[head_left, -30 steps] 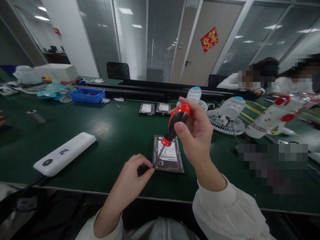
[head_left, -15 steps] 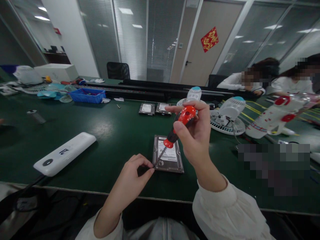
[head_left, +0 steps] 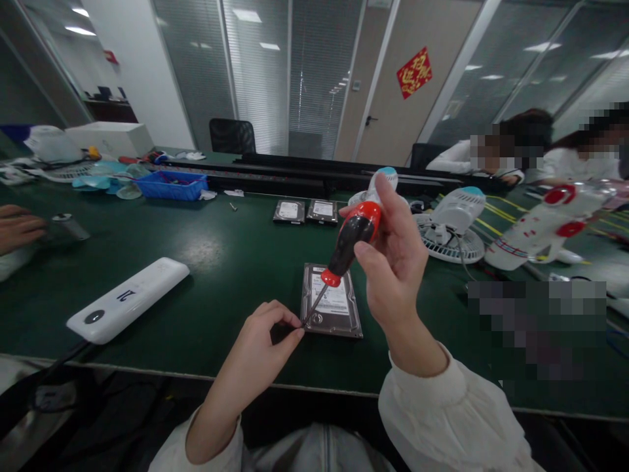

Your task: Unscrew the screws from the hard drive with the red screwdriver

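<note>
A hard drive [head_left: 339, 308] with a white label lies flat on the green table in front of me. My right hand [head_left: 396, 262] grips the red and black handle of a screwdriver [head_left: 354, 239]. The tool leans over the drive, its shaft slanting down to the near left corner. There my left hand [head_left: 268, 341] pinches thumb and forefinger around the shaft's lower end. The fingertips hide the tip, so I cannot tell whether a screw is under it.
Two more hard drives [head_left: 289, 211] lie farther back. To the left are a white power strip-like device [head_left: 128, 301] marked 21, a metal cylinder [head_left: 71, 227], a co-worker's hand [head_left: 19, 228] and a blue bin [head_left: 171, 185]. White fans [head_left: 452, 226] and a patterned bottle [head_left: 533, 229] stand right.
My right hand's fingers have shifted on the screwdriver handle, which shows more of its black side. The left hand stays at the drive's corner. A co-worker's hand has come farther in at left.
</note>
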### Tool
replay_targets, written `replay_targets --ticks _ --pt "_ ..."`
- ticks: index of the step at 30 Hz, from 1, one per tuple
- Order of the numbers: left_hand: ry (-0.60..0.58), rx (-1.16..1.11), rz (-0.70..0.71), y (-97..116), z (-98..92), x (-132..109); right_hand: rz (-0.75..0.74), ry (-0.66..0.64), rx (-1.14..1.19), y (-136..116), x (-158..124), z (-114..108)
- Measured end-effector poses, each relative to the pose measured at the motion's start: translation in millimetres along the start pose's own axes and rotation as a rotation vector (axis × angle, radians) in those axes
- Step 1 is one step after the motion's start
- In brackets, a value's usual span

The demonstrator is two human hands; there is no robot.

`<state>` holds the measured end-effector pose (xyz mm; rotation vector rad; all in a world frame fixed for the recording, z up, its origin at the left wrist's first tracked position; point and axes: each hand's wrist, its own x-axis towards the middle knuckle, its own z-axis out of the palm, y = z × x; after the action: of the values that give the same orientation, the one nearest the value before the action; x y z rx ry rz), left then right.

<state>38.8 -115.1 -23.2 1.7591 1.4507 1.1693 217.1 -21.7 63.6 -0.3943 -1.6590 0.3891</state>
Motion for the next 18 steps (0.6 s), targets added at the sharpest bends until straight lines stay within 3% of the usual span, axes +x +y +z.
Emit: replay_targets --ticks 5,11,18 --pt "0.009 -0.008 0.003 0.9 0.1 0.1 -0.003 0.026 0.118 -2.4 2.4 4.6" --pt "0.003 -0.012 0.001 0.4 -0.2 -0.2 -0.018 0.077 -0.03 -2.5 5.6 4.5" --pt "-0.008 0.009 0.015 -4.5 -0.6 -1.8 0.006 0.061 -0.022 2.9 1.9 0.5"
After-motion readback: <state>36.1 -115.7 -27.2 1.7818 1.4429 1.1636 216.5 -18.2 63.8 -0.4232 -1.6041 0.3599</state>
